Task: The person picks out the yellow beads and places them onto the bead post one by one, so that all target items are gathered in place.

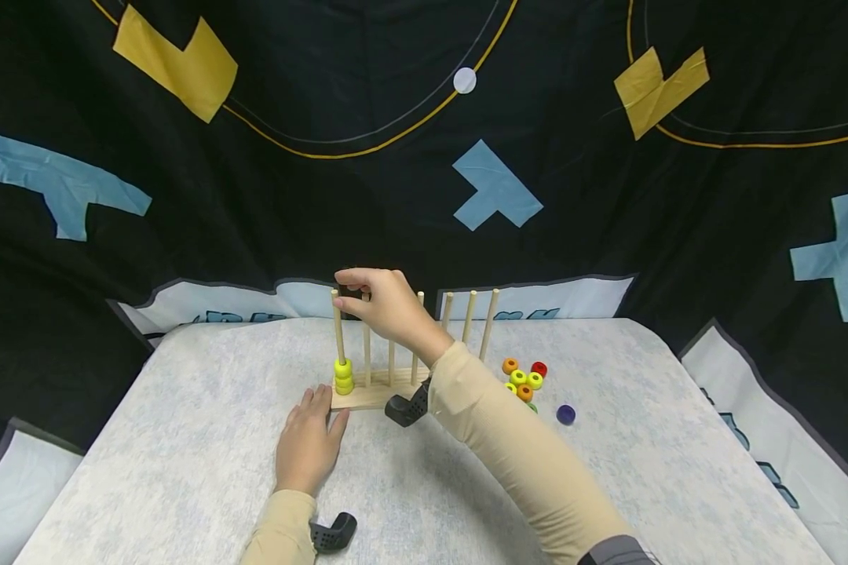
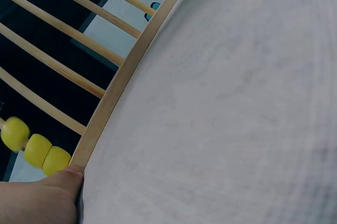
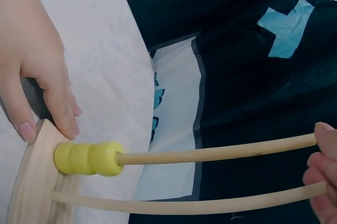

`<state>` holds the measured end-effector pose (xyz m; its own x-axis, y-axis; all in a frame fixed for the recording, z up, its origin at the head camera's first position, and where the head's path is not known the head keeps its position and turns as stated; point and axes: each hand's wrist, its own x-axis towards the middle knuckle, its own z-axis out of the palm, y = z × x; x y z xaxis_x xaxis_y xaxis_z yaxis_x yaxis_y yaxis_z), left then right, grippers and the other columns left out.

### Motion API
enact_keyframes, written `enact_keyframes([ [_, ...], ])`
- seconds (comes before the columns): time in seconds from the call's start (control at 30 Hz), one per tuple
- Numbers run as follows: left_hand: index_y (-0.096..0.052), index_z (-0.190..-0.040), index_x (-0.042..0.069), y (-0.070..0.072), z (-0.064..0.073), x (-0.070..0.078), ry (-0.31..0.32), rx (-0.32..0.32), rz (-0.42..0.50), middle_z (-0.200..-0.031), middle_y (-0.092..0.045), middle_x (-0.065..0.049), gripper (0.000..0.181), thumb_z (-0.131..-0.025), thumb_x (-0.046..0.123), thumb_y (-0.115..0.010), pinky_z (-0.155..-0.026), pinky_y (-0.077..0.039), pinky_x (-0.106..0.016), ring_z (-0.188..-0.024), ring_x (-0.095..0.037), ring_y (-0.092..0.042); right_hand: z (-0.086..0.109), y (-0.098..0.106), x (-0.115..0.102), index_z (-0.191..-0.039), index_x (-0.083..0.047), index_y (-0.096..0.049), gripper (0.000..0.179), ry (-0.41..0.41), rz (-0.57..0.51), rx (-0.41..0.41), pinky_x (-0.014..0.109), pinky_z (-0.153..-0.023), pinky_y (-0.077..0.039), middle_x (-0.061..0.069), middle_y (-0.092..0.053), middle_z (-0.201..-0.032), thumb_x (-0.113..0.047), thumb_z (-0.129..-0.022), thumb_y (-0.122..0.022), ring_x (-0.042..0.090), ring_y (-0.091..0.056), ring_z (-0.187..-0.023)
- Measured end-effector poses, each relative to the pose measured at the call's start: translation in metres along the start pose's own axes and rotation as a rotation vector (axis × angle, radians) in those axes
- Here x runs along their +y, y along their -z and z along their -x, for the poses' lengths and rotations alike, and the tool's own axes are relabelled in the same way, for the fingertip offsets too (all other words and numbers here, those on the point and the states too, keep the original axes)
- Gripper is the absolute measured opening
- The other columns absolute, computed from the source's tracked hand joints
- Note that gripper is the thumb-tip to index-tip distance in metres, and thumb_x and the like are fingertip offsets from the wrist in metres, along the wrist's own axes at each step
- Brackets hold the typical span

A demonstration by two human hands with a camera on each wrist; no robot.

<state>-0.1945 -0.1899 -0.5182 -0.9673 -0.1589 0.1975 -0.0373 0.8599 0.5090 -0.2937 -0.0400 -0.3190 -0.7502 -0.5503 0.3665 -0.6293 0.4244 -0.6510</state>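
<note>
A wooden rack with several upright pegs has its base [image 1: 371,399] on the table. Three yellow beads [image 3: 88,158] sit low on its leftmost peg [image 1: 338,329]; in the left wrist view the top bead [image 2: 15,133] is blurred and slightly apart from the lower two. My left hand [image 1: 307,443] holds the left end of the base, its thumb at the front edge and its fingers beside the end. Over the top of the leftmost peg is my right hand [image 1: 389,306], thumb and index finger apart with no bead between them. Its thumb tip overlaps the peg top.
Right of the rack lie loose beads: orange [image 1: 510,366], red [image 1: 539,368], yellow [image 1: 534,380], and a partly hidden green one [image 1: 532,407]. A purple bead [image 1: 566,414] lies apart from them. Behind the table [image 1: 184,424] hangs a dark curtain [image 1: 367,212].
</note>
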Motion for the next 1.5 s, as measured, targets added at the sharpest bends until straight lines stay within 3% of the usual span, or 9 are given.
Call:
enact_keyframes([
  [0.17,-0.040,-0.149,-0.003,-0.001,0.001,-0.001,-0.005,0.006,0.001,-0.156,-0.039,-0.021,0.062,-0.102,0.035,-0.054,-0.125,-0.020,-0.052,-0.149,-0.040,-0.030,0.005,0.000,0.002,-0.132,-0.012,-0.065,0.042,0.051,-0.015,0.055,0.026,-0.101,-0.054,0.002,-0.067,-0.133,-0.023,-0.092,-0.073,0.016,-0.063,-0.120],
  [0.3,-0.039,-0.149,-0.004,-0.001,0.001,-0.001,-0.003,0.007,0.003,-0.156,-0.039,-0.021,0.063,-0.102,0.036,-0.054,-0.125,-0.019,-0.053,-0.149,-0.039,-0.030,0.011,0.002,0.001,-0.130,-0.010,-0.066,0.041,0.144,-0.020,0.120,0.018,-0.095,-0.054,0.004,-0.069,-0.129,-0.020,-0.091,-0.074,0.015,-0.065,-0.116],
  [0.4,-0.039,-0.149,-0.003,-0.001,0.001,-0.001,0.000,0.007,0.003,-0.156,-0.039,-0.021,0.063,-0.102,0.036,-0.054,-0.125,-0.019,-0.053,-0.149,-0.039,-0.030,0.016,0.004,-0.001,-0.129,-0.009,-0.066,0.041,0.195,-0.027,0.152,0.019,-0.096,-0.054,0.004,-0.069,-0.128,-0.019,-0.090,-0.075,0.013,-0.065,-0.117],
  [0.63,-0.039,-0.149,-0.002,-0.001,0.000,0.001,0.002,0.006,-0.004,-0.156,-0.039,-0.020,0.063,-0.102,0.036,-0.054,-0.125,-0.019,-0.053,-0.149,-0.039,-0.029,0.035,0.010,-0.004,-0.128,-0.008,-0.067,0.041,0.244,-0.043,0.139,0.019,-0.103,-0.050,0.003,-0.069,-0.129,-0.019,-0.089,-0.076,0.012,-0.064,-0.120],
  [0.87,-0.037,-0.151,-0.001,-0.002,0.000,0.002,0.020,-0.011,-0.016,-0.157,-0.037,-0.020,0.063,-0.102,0.036,-0.053,-0.125,-0.018,-0.053,-0.150,-0.038,-0.027,0.059,0.012,-0.001,-0.128,-0.010,-0.067,0.042,0.238,-0.084,0.103,0.026,-0.100,-0.054,0.001,-0.070,-0.128,-0.021,-0.088,-0.077,0.010,-0.065,-0.117],
  [1.07,-0.037,-0.151,0.000,-0.001,0.000,0.002,0.028,-0.012,-0.017,-0.158,-0.037,-0.019,0.063,-0.102,0.036,-0.053,-0.126,-0.017,-0.053,-0.150,-0.037,-0.027,0.080,0.009,0.004,-0.128,-0.010,-0.067,0.043,0.216,-0.098,0.056,0.025,-0.101,-0.053,0.000,-0.069,-0.128,-0.020,-0.087,-0.078,0.010,-0.065,-0.118],
  [1.5,-0.041,-0.149,-0.002,0.001,0.001,0.003,0.000,0.010,-0.023,-0.155,-0.040,-0.021,0.062,-0.101,0.035,-0.055,-0.124,-0.021,-0.054,-0.148,-0.039,-0.032,0.118,0.006,0.016,-0.130,-0.016,-0.066,0.045,0.140,-0.117,-0.029,0.031,-0.100,-0.055,-0.006,-0.068,-0.130,-0.028,-0.088,-0.077,0.008,-0.064,-0.117],
])
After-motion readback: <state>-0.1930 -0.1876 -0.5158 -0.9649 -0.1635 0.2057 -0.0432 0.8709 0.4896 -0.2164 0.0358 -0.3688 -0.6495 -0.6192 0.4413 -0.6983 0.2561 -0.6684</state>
